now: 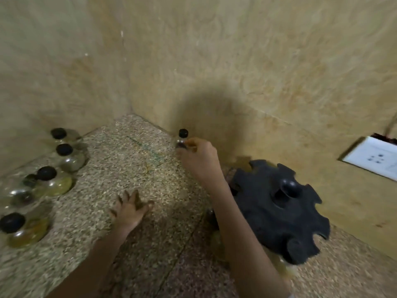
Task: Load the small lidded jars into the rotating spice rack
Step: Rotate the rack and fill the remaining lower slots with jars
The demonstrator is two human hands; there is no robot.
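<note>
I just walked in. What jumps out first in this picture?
The big black notched spice rack on the right of the counter, and the right hand pinching a small jar by the far wall. A row of black-lidded jars waits along the left wall, while the left hand rests flat on the speckled counter.

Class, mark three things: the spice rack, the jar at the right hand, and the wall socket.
spice rack (268,222): head view, on its black top disc.
jar (183,133): head view, on its black lid.
socket (374,161): head view, on its white faceplate.
</note>
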